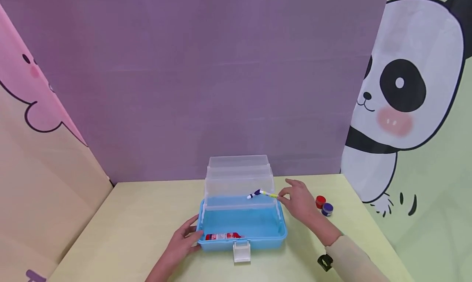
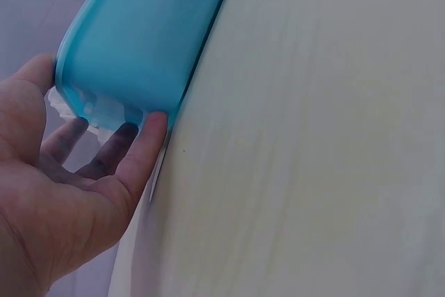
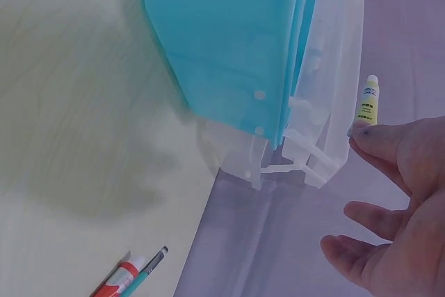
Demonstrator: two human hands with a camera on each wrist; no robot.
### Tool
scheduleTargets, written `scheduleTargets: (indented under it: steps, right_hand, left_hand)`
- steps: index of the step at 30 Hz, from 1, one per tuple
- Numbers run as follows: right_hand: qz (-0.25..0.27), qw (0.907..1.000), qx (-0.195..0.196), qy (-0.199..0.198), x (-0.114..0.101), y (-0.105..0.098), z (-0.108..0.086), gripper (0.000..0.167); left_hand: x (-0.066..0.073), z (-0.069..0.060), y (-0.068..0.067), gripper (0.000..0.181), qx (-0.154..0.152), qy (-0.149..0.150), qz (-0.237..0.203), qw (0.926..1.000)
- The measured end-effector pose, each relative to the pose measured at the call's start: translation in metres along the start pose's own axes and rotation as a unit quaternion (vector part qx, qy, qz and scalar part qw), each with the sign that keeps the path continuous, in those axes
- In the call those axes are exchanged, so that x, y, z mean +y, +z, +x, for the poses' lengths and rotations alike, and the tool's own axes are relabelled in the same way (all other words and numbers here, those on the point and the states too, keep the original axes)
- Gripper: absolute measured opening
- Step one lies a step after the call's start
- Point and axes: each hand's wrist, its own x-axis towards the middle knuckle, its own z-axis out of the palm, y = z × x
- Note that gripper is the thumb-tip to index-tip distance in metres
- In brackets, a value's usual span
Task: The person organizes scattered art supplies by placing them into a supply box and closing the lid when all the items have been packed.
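Observation:
A blue box (image 1: 241,244) with its translucent lid (image 1: 239,179) raised stands on the table; a red tube (image 1: 223,236) lies inside at the front left. My left hand (image 1: 181,242) grips the box's left end, and in the left wrist view the thumb and fingertips of that hand (image 2: 76,165) touch the blue wall (image 2: 139,39). Over the box's back right, my right hand (image 1: 300,202) pinches a small yellow tube (image 1: 269,194) by one end. A dark tube with a white cap (image 1: 253,194) shows beside its tip. The right wrist view shows the yellow tube (image 3: 367,106) between thumb and finger of the hand (image 3: 410,193).
Right of the box stand a red jar (image 1: 320,201) and a dark blue jar (image 1: 327,209). A small black object (image 1: 325,262) is by the right sleeve. A red and white tube (image 3: 122,277) and a teal brush (image 3: 147,272) lie on the table. A purple cloth (image 1: 221,85) hangs behind.

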Motion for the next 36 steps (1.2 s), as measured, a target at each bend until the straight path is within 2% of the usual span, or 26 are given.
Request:
scheduleTargets:
  steps: [12, 20, 25, 36]
  right_hand:
    - [-0.012, 0.9997, -0.014, 0.013, -0.002, 0.006, 0.006, 0.005]
    - [-0.006, 0.9999, -0.01, -0.009, -0.005, 0.008, 0.008, 0.004]
    - [-0.002, 0.9999, -0.013, -0.007, -0.01, 0.01, 0.01, 0.005]
    - [0.001, 0.9999, -0.014, 0.0, -0.016, 0.017, 0.01, 0.008]
  left_hand:
    - [0.0, -0.001, -0.001, 0.066, 0.001, -0.007, 0.004, 1.0]
    - [0.001, -0.001, -0.001, 0.065, -0.001, -0.001, 0.002, 1.0]
    - [0.002, -0.001, -0.001, 0.065, 0.001, -0.003, 0.008, 1.0]
    - [0.002, 0.0, -0.002, 0.065, -0.015, -0.001, 0.007, 0.9999]
